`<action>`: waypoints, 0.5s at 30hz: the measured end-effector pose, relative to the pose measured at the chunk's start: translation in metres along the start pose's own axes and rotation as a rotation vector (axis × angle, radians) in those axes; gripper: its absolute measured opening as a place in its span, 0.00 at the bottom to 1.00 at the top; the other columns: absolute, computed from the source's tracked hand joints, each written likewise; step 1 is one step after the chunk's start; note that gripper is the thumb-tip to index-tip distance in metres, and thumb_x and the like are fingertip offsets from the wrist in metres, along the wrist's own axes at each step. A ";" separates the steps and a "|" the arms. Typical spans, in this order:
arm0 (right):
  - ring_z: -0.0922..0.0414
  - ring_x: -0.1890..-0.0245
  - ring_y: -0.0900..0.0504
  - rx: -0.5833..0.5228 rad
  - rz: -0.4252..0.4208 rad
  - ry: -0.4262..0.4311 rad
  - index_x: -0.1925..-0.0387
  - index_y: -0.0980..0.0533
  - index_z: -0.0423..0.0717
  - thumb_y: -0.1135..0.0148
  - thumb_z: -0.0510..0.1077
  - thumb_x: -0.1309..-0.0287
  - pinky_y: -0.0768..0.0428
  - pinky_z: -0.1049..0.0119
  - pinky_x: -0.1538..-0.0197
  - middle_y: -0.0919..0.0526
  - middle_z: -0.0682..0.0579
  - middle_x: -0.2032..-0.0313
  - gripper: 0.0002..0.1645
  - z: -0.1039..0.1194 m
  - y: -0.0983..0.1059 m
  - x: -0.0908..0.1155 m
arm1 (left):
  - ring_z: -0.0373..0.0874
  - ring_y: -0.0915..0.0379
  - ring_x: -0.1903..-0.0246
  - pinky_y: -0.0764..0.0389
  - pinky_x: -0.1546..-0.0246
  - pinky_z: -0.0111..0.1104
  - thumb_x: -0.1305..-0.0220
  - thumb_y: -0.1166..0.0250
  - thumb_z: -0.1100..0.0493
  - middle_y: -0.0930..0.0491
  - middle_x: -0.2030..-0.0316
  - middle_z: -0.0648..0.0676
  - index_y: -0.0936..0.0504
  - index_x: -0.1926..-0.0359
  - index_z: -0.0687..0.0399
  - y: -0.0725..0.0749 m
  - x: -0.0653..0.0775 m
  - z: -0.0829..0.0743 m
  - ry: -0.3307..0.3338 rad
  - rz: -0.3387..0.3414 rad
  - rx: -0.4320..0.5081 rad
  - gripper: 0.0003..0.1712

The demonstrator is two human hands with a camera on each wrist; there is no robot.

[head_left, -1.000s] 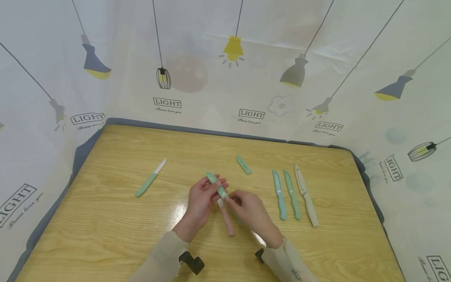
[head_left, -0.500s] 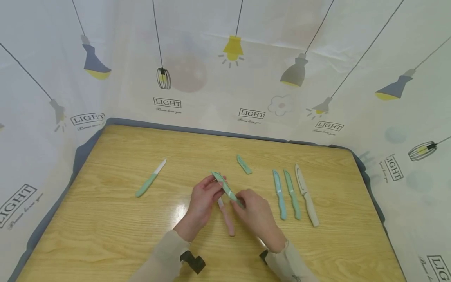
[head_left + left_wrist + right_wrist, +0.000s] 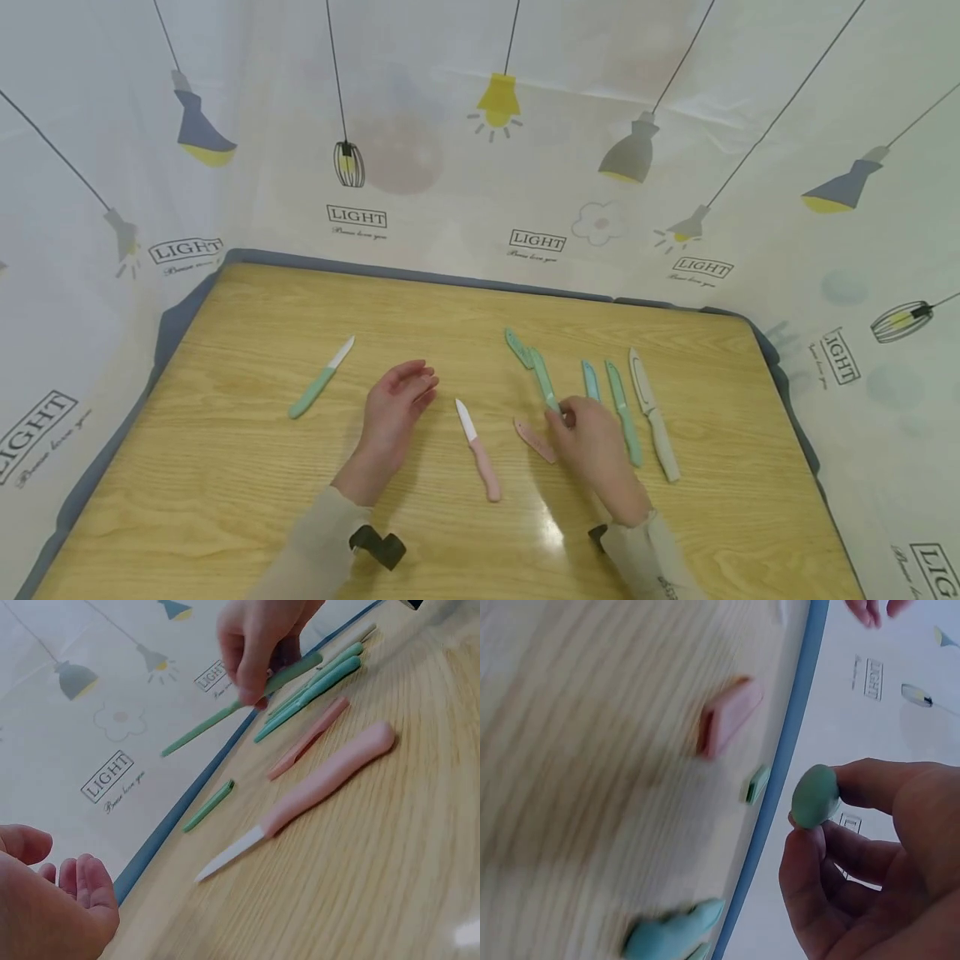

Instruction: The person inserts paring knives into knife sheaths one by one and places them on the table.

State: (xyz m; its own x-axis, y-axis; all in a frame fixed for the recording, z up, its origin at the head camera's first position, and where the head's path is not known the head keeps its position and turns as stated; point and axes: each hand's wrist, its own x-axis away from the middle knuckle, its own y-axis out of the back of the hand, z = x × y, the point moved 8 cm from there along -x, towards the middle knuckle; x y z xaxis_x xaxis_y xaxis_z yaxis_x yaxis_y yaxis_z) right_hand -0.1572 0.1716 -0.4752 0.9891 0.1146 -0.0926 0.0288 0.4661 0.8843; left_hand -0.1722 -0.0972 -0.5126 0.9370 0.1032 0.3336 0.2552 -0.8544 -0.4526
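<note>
Pale lamp-printed cloth [image 3: 450, 208] behind a wooden table [image 3: 225, 500]. Left hand [image 3: 390, 417] over the table, fingers relaxed; right hand [image 3: 596, 446] pinching a covered green knife [image 3: 543, 377] by the handle, off the table. On the right, a cream knife [image 3: 662, 442], a second green knife [image 3: 624, 412], and a blue knife [image 3: 591, 380], partly hidden. Between the hands, a bare-bladed pink knife [image 3: 482, 465]; far left, an uncovered green knife [image 3: 317, 391]. Smallest, a pink cover [image 3: 534, 440] near the pink knife and a green cover [image 3: 517, 348] farther back.

Right fingers [image 3: 570, 407] pinch a sheathed green knife [image 3: 543, 380].
</note>
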 end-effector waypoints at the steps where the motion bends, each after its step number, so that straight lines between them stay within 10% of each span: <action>1: 0.60 0.79 0.27 0.001 0.006 -0.010 0.64 0.18 0.37 0.38 0.48 0.39 0.23 0.68 0.78 0.22 0.52 0.75 0.17 -0.004 0.001 -0.001 | 0.45 0.23 0.54 0.26 0.41 0.42 0.35 0.41 0.70 0.25 0.51 0.61 0.33 0.40 0.71 0.003 -0.001 -0.002 0.002 -0.008 0.000 0.24; 8: 0.60 0.84 0.28 0.095 0.053 -0.068 0.64 0.19 0.33 0.40 0.49 0.38 0.25 0.70 0.83 0.21 0.50 0.76 0.19 -0.026 0.001 -0.003 | 0.44 0.23 0.56 0.28 0.39 0.43 0.36 0.42 0.71 0.24 0.55 0.56 0.34 0.40 0.71 0.022 -0.003 -0.010 0.008 -0.045 0.014 0.23; 15: 0.60 0.88 0.36 0.163 0.115 -0.121 0.87 0.33 0.47 0.42 0.48 0.36 0.36 0.70 0.87 0.34 0.54 0.87 0.24 -0.032 -0.004 -0.002 | 0.43 0.22 0.58 0.30 0.38 0.45 0.36 0.42 0.73 0.23 0.59 0.53 0.34 0.42 0.71 0.031 -0.002 -0.014 0.003 -0.048 0.017 0.22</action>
State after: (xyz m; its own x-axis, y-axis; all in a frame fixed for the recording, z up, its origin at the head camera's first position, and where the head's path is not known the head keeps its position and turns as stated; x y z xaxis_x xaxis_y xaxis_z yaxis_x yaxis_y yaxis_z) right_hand -0.1642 0.1976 -0.4931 0.9971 0.0479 0.0597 -0.0716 0.3067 0.9491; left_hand -0.1699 -0.1310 -0.5160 0.9229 0.1420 0.3580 0.3037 -0.8400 -0.4497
